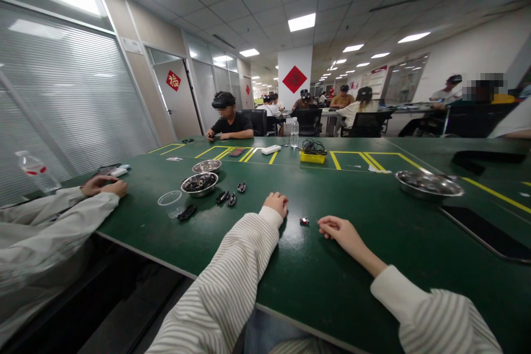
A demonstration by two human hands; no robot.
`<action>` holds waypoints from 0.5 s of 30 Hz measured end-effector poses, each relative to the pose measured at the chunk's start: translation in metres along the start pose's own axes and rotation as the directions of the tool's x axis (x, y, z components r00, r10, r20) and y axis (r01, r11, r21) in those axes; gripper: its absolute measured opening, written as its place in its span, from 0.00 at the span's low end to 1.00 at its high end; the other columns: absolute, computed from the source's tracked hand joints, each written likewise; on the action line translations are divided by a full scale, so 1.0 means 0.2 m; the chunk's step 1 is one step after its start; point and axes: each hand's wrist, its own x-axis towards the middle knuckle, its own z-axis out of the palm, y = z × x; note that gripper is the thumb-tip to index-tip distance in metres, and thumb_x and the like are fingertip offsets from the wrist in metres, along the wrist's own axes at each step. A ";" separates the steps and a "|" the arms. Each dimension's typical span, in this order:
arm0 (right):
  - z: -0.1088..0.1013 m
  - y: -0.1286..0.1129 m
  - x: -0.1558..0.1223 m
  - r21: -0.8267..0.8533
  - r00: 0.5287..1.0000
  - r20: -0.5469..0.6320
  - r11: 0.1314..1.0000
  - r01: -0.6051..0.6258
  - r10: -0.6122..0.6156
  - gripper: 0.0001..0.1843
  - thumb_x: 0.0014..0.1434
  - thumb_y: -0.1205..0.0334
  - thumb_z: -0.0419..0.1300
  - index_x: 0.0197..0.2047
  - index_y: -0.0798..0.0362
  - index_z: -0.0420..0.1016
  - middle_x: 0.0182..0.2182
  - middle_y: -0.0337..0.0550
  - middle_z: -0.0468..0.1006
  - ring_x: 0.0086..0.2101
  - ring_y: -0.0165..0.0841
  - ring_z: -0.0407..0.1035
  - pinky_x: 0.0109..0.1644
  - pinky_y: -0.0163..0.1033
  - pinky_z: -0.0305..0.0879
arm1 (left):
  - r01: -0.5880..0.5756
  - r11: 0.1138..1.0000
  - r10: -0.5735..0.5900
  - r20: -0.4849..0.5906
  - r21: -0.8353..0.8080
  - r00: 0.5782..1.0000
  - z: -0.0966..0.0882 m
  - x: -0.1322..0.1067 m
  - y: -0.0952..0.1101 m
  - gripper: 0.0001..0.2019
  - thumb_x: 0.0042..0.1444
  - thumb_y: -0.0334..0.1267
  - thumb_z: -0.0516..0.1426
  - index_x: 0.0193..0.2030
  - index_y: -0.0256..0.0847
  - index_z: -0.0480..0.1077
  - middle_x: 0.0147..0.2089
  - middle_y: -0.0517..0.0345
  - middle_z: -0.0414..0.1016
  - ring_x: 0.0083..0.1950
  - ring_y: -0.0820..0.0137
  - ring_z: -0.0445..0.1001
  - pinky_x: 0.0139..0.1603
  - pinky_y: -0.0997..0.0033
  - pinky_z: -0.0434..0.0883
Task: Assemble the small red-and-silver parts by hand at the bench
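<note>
My left hand (277, 203) rests on the table (286, 282), fingers curled; its palm side is hidden, so I cannot tell whether it grasps anything. My right hand (334, 229) is released, fingers loosely bent, with nothing seen in it. The small red-and-silver part (304, 222) lies between my hands, touching neither.

Caution: a sideways sweep of either hand could knock the part across the smooth tabletop. A hurried pinch could make it slip, given its small size. A wide leftward reach could tip the clear cup (171, 204).

Count:
- Small part: one, between my hands.
- Metal bowls: three; two left of my left hand (199, 183), one beyond my right hand, to its right. Contents: not countable.
- Black pieces (231, 199): about four, left of my left hand; some may overlap.
- Clear cup: one, farther left.
- Flat dark device (489, 232): one, right of my right hand.
</note>
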 end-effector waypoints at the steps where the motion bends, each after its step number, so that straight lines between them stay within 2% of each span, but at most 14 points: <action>1: 0.00 0.00 0.00 -0.001 1.000 -0.001 1.000 0.002 -0.002 0.11 0.46 0.60 0.54 0.31 0.57 0.70 0.22 0.42 0.72 0.21 0.27 0.64 0.23 0.31 0.58 | -0.038 0.999 0.037 -0.024 -0.023 0.999 0.00 -0.01 0.02 0.10 0.50 0.34 0.49 0.36 0.40 0.68 0.36 0.53 0.67 0.39 0.68 0.61 0.42 0.68 0.61; 5: 0.01 0.00 0.00 0.001 1.000 -0.008 1.000 0.003 -0.003 0.11 0.47 0.59 0.53 0.31 0.58 0.69 0.21 0.42 0.72 0.20 0.26 0.64 0.23 0.30 0.58 | -0.195 0.972 0.185 -0.081 -0.129 0.979 -0.01 -0.04 0.12 0.08 0.49 0.35 0.50 0.35 0.40 0.68 0.35 0.56 0.67 0.39 0.69 0.61 0.41 0.69 0.61; 9: 0.01 0.01 0.00 -0.011 0.999 -0.030 1.000 0.014 -0.014 0.12 0.47 0.58 0.53 0.31 0.58 0.69 0.21 0.41 0.72 0.20 0.26 0.63 0.22 0.30 0.57 | -0.320 0.925 0.313 -0.063 -0.205 0.948 -0.03 -0.07 0.22 0.08 0.49 0.35 0.50 0.35 0.41 0.67 0.36 0.58 0.68 0.40 0.69 0.61 0.42 0.69 0.60; 15: 0.00 0.01 0.00 -0.016 0.995 -0.093 1.000 0.019 -0.020 0.12 0.46 0.57 0.53 0.31 0.57 0.69 0.21 0.42 0.72 0.20 0.27 0.64 0.21 0.31 0.57 | -0.376 0.902 0.384 -0.002 -0.214 0.923 -0.03 -0.09 0.29 0.08 0.48 0.35 0.51 0.36 0.42 0.67 0.37 0.58 0.69 0.42 0.68 0.60 0.41 0.69 0.59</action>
